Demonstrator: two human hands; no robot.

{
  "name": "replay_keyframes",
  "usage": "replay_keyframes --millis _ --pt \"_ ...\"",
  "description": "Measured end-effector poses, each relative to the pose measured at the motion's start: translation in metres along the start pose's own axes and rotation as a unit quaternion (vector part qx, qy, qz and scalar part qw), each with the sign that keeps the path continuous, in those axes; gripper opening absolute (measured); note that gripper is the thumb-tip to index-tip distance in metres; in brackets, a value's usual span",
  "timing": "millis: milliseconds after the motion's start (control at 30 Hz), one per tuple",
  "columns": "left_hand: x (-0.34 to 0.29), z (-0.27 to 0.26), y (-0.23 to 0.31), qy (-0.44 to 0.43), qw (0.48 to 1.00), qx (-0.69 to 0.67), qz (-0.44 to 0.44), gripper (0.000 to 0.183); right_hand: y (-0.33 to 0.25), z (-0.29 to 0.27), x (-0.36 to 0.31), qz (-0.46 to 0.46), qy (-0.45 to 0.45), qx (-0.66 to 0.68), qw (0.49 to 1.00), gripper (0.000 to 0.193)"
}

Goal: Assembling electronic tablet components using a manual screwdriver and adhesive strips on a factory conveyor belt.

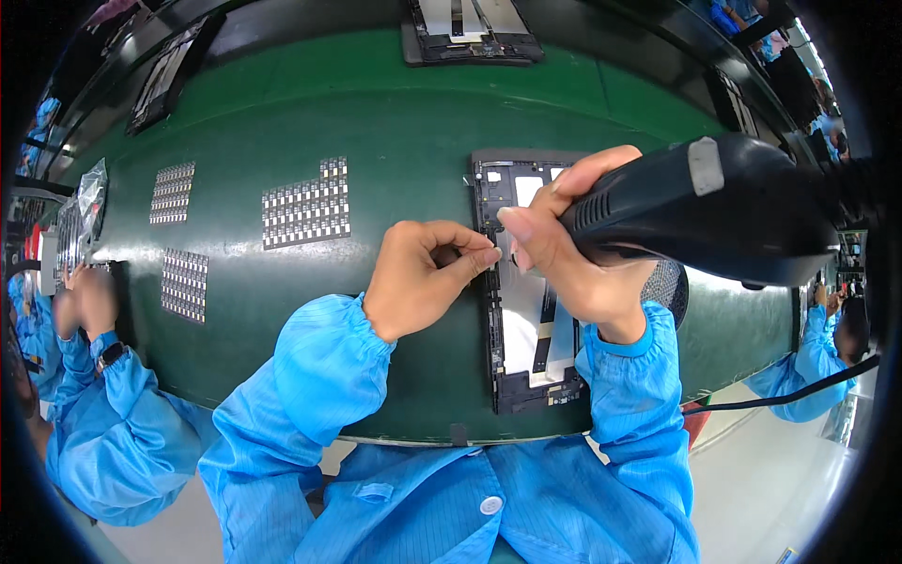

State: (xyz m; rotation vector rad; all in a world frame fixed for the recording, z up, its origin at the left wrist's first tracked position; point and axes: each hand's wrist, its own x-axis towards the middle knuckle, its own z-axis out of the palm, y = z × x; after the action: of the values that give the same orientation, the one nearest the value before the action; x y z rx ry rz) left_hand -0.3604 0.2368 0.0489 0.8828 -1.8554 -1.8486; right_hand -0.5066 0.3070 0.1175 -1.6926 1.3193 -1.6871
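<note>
A black tablet-like device housing (500,376) lies on the green table in front of me, with pale panels and a dark ribbon cable (543,343) inside. At its left edge, my left hand (423,273) is closed, thumb and index finger pinched together; anything between them is too small to make out. My right hand (587,282) is above the housing with thumb and index finger curled together, their grip partly hidden. A black scanner-like device (705,211) covers part of that hand; I cannot tell whether they touch.
Sheets of small dark-and-white pieces (308,211) lie left on the green table (413,122), two more (173,193) farther left. Another open housing (474,47) sits at the far edge. A co-worker's hands (89,301) are at left. A black cable (789,399) runs at right.
</note>
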Motion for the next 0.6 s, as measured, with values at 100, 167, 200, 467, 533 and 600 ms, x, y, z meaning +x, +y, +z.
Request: replay_keyframes --millis 100,167,200,467,533,600 --pt "0.0 -0.002 0.008 -0.013 1.0 -0.006 -0.027 0.011 0.0 0.003 -0.001 0.004 0.014 0.014 1.0 0.038" --pt "0.0 -0.002 0.015 -0.018 0.999 -0.012 -0.045 0.011 -0.002 0.002 -0.003 0.016 0.032 0.027 0.999 0.038" --pt "0.0 -0.002 0.016 -0.02 0.999 -0.017 -0.048 0.011 -0.003 0.0 -0.002 0.008 0.028 0.013 0.999 0.038" --pt "0.0 0.002 0.011 0.018 0.999 0.037 0.033 0.01 -0.006 0.001 -0.005 0.013 -0.022 -0.049 0.998 0.039" --pt "0.002 0.002 0.012 0.018 0.999 0.02 -0.017 0.013 -0.002 0.003 -0.006 0.007 -0.018 -0.034 0.999 0.039" --pt "0.003 0.001 0.012 0.013 1.0 0.011 -0.026 0.013 0.001 0.004 -0.006 0.0 -0.012 -0.02 1.0 0.039"
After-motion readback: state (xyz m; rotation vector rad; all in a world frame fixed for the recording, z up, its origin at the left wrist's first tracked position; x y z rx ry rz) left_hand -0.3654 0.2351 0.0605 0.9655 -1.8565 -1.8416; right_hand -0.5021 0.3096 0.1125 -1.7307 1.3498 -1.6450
